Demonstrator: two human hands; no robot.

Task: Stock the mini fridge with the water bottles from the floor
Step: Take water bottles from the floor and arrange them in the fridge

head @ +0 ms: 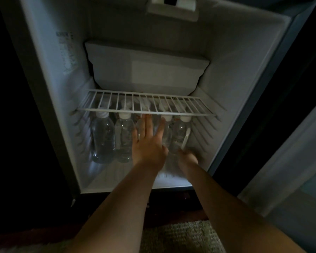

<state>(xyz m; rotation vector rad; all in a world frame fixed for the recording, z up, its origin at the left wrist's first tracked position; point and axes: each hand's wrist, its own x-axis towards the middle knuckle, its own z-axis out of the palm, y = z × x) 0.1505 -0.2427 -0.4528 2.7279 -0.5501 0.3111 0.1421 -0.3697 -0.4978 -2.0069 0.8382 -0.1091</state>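
Observation:
The mini fridge (62, 110) stands open in dim light. Several clear water bottles with white caps stand upright in rows on its floor, under the wire shelf (146, 105). The leftmost bottle (103, 137) and the one beside it (124, 137) are in plain sight. My left hand (148, 143) lies with straight, spread fingers against the middle bottle (140, 125) of the front row. My right hand (187, 157) is low at the front right, its fingers round the base of the rightmost bottle (179, 136). That grip is partly hidden.
A white freezer box (146, 70) fills the back above the shelf. The fridge door (290, 152) hangs open on the right. A woven rug (181, 236) lies on the floor below. The surroundings are dark.

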